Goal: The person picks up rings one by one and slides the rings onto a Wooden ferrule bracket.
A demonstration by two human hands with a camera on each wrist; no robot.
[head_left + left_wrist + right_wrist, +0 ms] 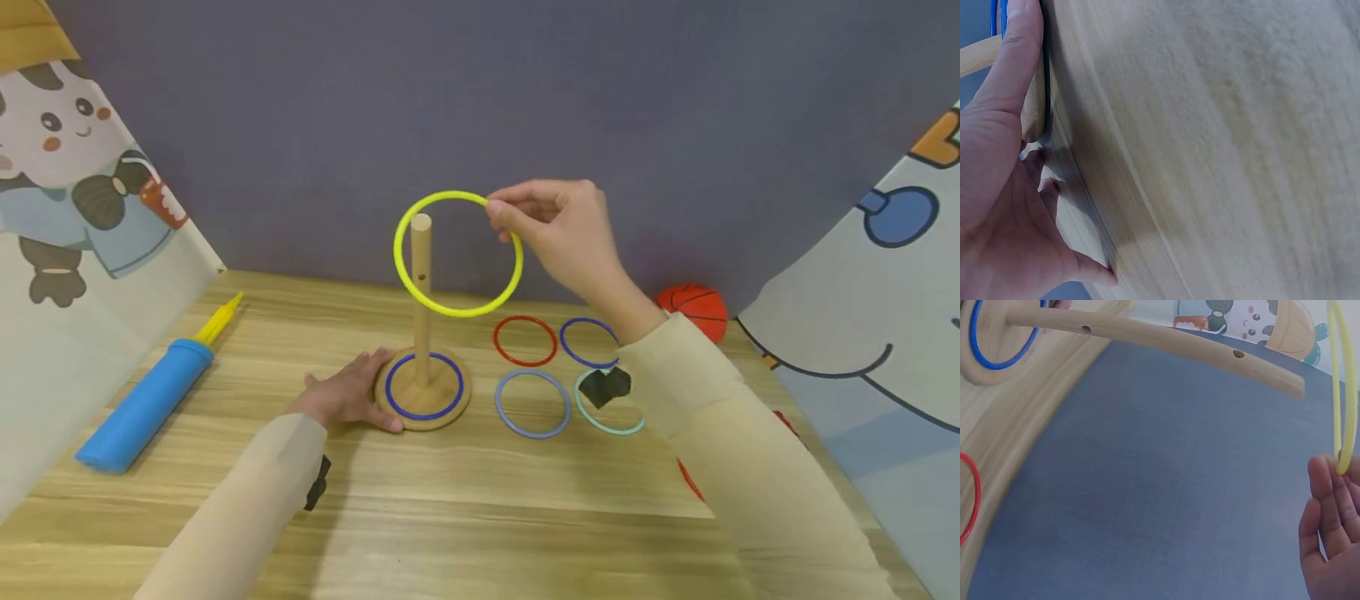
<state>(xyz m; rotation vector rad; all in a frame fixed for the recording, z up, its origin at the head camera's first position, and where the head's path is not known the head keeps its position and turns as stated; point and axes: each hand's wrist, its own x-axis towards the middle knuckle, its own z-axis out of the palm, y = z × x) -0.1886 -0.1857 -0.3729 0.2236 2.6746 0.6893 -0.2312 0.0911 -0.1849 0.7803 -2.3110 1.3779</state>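
Note:
My right hand point(566, 229) pinches a yellow ring point(465, 313) between thumb and fingertips. In the head view the ring overlaps the upper part of a wooden peg point(422, 287); in the right wrist view it stands beyond the peg's free end. The peg rises upright from a round wooden base point(405, 393). A dark blue ring point(423, 416) lies flat on that base, encircling the peg. My left hand point(348, 392) holds the base's left edge, thumb at the front and fingers behind. In the left wrist view the thumb point(1007, 75) lies along the rim.
Right of the base lie a red ring point(525, 364), another dark blue ring point(564, 343), a light blue ring point(533, 436) and a mint ring point(618, 432). Another red piece point(690, 481) shows beside the right sleeve. A red ball point(693, 308) sits behind; a blue pump point(146, 404) lies left.

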